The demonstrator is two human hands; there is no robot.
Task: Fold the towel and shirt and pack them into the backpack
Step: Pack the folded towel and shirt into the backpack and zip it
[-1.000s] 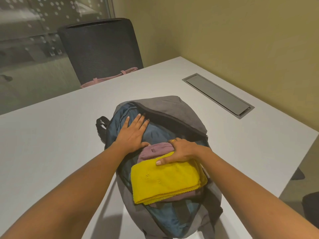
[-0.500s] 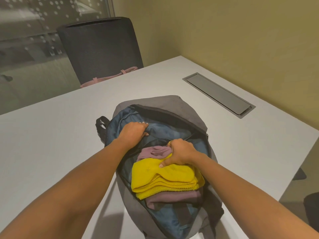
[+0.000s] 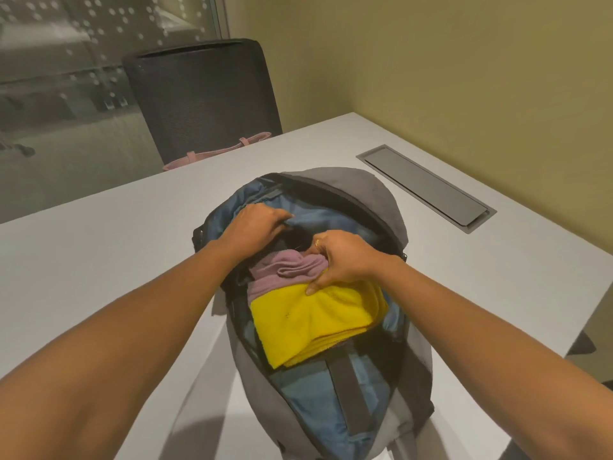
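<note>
- Packing is the step in hand: on a white table [image 3: 99,260], a person works a folded stack into a grey backpack [image 3: 374,194] that lies flat with its main compartment unzipped and wide open.
- The left hand [image 3: 255,224] has its fingers curled over the blue lining [image 3: 331,217] at the far-left rim of the opening and grips it, apparently to hold the mouth apart.
- The right hand [image 3: 341,260] is closed on the far end of the stack, with its thumb pressed on the yellow towel [image 3: 308,317] and its curled fingers over the bunched fold of the mauve shirt [image 3: 282,270].
- Both garments are folded and sit inside the compartment, the towel on top of the shirt. The shirt shows only at the far end, and the towel's near-left corner lies against the zip edge.
- A dark strap [image 3: 348,390] runs along the lining just near of the stack. Nothing else shows inside the bag.
- Judged from here, folding is finished and the load is nearly seated. The next move calls for pressing the stack flat and tucking that corner under the rim, so the zip can close without catching cloth.
- Beyond the bag stand a dark chair [image 3: 202,94] with a pink strap [image 3: 225,151] at its seat, and a grey cable hatch [image 3: 424,187] set in the tabletop at far right.
</note>
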